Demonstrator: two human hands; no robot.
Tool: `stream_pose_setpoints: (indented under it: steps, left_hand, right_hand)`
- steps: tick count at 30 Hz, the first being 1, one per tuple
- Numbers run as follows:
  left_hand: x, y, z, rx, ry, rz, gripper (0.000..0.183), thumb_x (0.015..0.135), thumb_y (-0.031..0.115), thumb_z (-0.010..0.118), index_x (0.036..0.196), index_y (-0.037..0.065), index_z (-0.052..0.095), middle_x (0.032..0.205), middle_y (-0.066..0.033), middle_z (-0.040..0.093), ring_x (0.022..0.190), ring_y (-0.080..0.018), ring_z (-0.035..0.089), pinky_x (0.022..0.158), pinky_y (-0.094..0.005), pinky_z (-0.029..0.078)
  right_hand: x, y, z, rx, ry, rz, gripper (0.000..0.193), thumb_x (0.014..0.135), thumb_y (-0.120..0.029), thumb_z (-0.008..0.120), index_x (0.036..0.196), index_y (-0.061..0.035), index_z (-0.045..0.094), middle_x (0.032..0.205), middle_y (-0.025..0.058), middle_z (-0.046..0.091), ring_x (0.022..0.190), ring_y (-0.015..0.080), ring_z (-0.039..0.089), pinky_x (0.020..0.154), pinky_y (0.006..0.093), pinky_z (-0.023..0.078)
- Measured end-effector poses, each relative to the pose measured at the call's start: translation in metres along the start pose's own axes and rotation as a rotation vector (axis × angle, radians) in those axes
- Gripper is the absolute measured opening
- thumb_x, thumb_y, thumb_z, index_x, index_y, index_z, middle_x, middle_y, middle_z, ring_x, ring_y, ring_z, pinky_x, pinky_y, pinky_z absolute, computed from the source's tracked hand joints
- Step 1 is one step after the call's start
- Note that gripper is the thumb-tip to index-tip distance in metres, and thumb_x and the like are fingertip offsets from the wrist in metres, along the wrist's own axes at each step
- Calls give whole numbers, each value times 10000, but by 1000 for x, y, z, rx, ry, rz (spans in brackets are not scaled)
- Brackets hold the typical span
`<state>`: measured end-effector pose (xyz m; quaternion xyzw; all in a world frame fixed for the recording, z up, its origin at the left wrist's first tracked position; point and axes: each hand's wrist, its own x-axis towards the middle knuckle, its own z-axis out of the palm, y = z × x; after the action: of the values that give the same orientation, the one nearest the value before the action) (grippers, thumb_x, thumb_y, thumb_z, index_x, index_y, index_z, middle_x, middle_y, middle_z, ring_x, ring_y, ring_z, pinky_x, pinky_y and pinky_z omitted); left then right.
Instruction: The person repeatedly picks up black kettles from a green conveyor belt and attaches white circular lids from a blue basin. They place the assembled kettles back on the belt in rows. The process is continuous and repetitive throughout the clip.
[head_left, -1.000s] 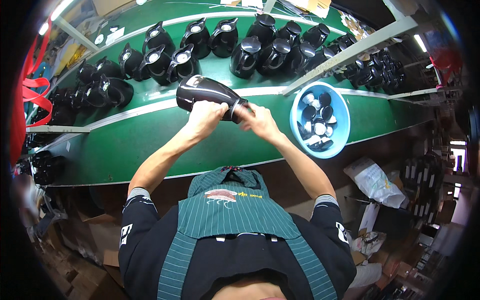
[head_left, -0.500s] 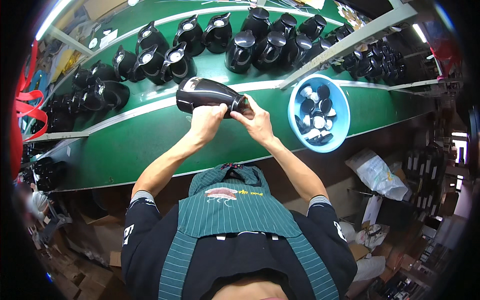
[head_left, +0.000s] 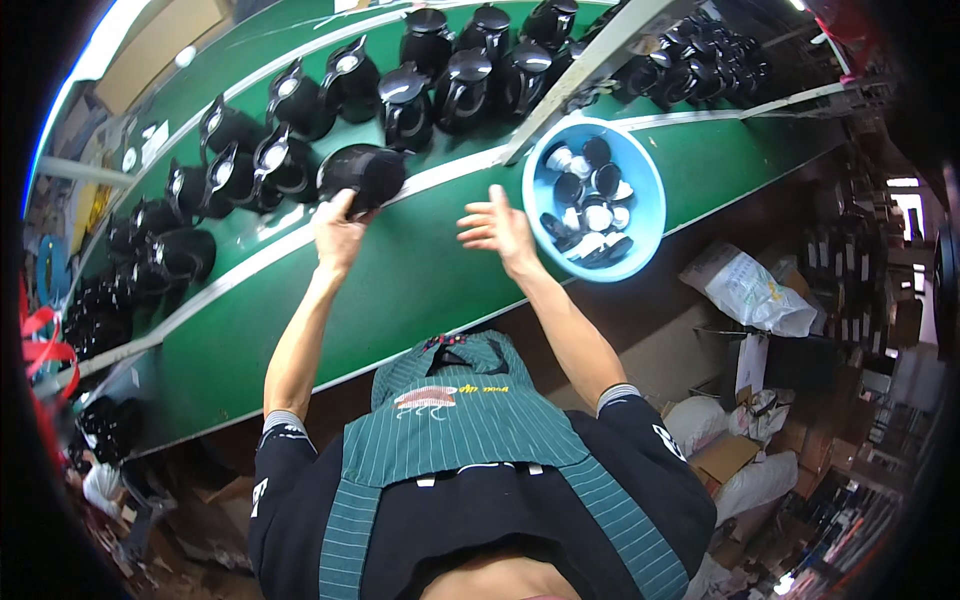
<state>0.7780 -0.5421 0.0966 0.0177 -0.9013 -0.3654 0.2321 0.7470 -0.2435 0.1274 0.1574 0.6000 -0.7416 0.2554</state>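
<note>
A glossy black jug [head_left: 368, 172] is in my left hand [head_left: 340, 235], whose fingers are closed on its near side, perhaps at the handle. Motion smears the jug slightly, and it hangs over the white rail at the back of the green work surface. My right hand [head_left: 503, 232] holds nothing; its fingers are stretched out and apart. It is beside the left rim of a light blue basin [head_left: 648, 215]. Several round lids [head_left: 597, 215], black on one side and white or silvery on the other, lie jumbled inside the basin.
Rows of black jugs [head_left: 466, 88] stand on the green table [head_left: 430, 260] beyond the rail [head_left: 270, 255]. A pale metal post [head_left: 590, 72] slants just behind the basin. Red straps [head_left: 48, 345] hang at the far left, and a white sack [head_left: 750, 290] lies at the right.
The jug has gone from between both hands to the far left in my left hand alone. My right hand has let go and opened. The view has shifted too.
</note>
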Motion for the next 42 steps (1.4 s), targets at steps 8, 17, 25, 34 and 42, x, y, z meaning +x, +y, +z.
stream_pose_setpoints:
  steps: [8,17,25,34,42]
  left_hand:
    - [84,-73,46,-327,154,-360,318,718,201,962,900,45,753,753,75,603,674,-38,447,605,-231,373]
    - [118,-54,18,381,239,-58,599,832,408,852,1164,-24,602,1064,-191,588,1026,-361,577,930,-449,475]
    - [269,-104,58,460,-353,-472,658,818,522,796,1128,-56,737,1095,-273,744,1066,-401,725,918,-461,586]
    - [302,-60,52,-248,325,-46,367,880,304,843,928,42,591,838,-62,639,765,-139,572,712,-326,492]
    - [168,88,-82,-102,-8,176,387,773,131,911,994,52,602,844,-131,716,751,-248,704,709,-344,549]
  right_hand:
    - [134,-4,-162,-1221,577,-475,690,938,-309,746,1477,13,460,1432,280,530,1376,424,493,1163,488,400]
    - [195,-12,-180,-1634,617,-266,775,725,-292,950,1235,-30,428,1166,163,649,1174,354,629,917,451,599]
    - [169,-29,-161,-1346,645,-352,930,670,-252,970,1376,-17,413,1246,231,626,1182,423,615,1015,498,522]
    - [54,-60,-137,-894,650,-721,571,710,-117,866,1108,-15,470,1127,194,469,1114,391,510,1025,496,434]
    - [-26,-114,25,-352,37,-986,389,906,-244,844,1019,-43,531,1420,243,554,1200,319,601,1029,378,462]
